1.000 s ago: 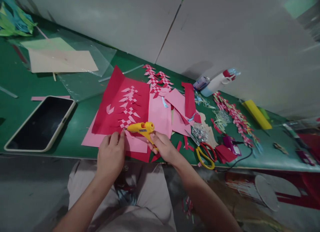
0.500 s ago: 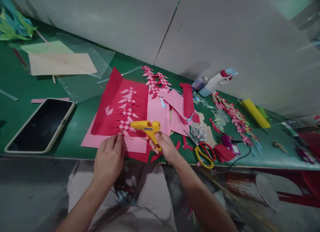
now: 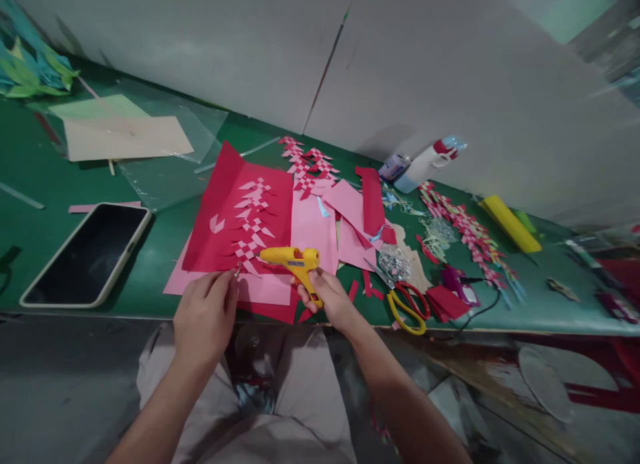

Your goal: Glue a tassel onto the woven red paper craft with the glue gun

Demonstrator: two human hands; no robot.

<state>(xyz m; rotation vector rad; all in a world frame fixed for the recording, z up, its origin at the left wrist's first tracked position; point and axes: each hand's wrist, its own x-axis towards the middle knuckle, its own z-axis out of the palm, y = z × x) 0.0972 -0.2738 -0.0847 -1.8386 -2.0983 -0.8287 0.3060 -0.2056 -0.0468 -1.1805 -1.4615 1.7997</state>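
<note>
My right hand [image 3: 327, 296] is wrapped round the handle of a yellow hot glue gun [image 3: 299, 263], its nozzle pointing left. Left of the nozzle, my left hand [image 3: 207, 311] pinches a tiny, light-coloured piece between thumb and finger; it is too small to make out. Close above those fingertips lies a strip of woven pink and red paper [image 3: 254, 217] with pointed ends. It rests on a folded red paper sheet [image 3: 207, 234], which lies over pink sheets [image 3: 270, 292] at the table's front edge.
Scissors with red and yellow handles [image 3: 407, 307] lie right of the glue gun, near clear beads [image 3: 395, 263]. A phone [image 3: 87, 254] lies on the left of the green table [image 3: 165, 227]. White bottle [image 3: 430, 164] and more woven strips [image 3: 460, 227] are further back right.
My left hand has shifted slightly left, away from the nozzle, still pinching. The glue gun stays in my right hand with almost no movement. The whole view has turned a little.
</note>
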